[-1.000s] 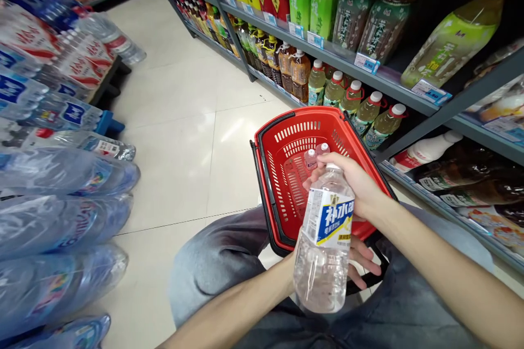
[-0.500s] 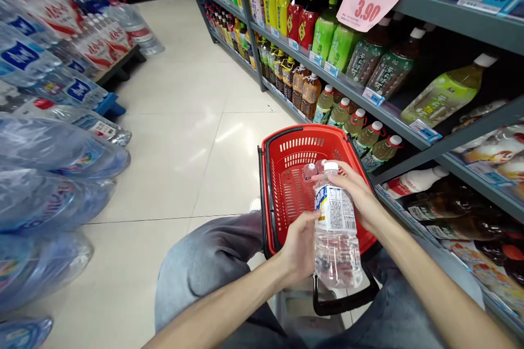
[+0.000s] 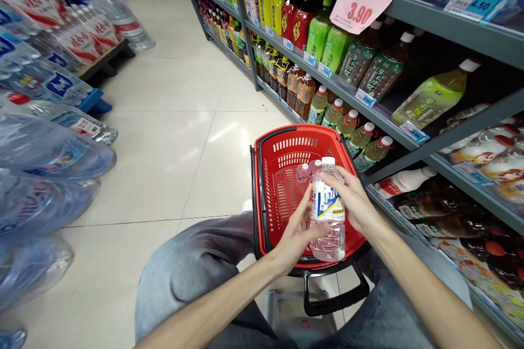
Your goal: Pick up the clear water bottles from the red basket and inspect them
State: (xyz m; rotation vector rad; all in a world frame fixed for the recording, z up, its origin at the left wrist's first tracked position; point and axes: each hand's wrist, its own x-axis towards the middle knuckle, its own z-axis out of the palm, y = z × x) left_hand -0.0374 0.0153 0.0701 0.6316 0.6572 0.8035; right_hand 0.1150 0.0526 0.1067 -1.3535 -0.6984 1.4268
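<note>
A clear plastic drink bottle (image 3: 331, 240) with a white cap and a blue, white and yellow label stands nearly upright over the near side of a red shopping basket (image 3: 317, 130). My right hand (image 3: 354, 196) is closed around its upper part, below the cap. Against its left side and lower front, my left hand (image 3: 295, 240) grips with thumb and fingers. Inside the basket, just beyond the held bottle, are two pinkish clear bottles (image 3: 303, 172), partly covered by it. The basket's black handle (image 3: 338, 305) hangs toward me between my knees.
Shelves of bottled drinks (image 3: 303, 22) run along the right, with a pink price sign (image 3: 364, 0) hanging from one edge. Large packs of bottled water (image 3: 45, 142) are stacked on the left. Between them lies a tiled floor (image 3: 180, 87). A grey stool (image 3: 301, 316) shows below the basket.
The bottle has been turned, so its front label faces me instead of the barcode side. It is more upright and farther over the basket. My left hand has shifted its hold.
</note>
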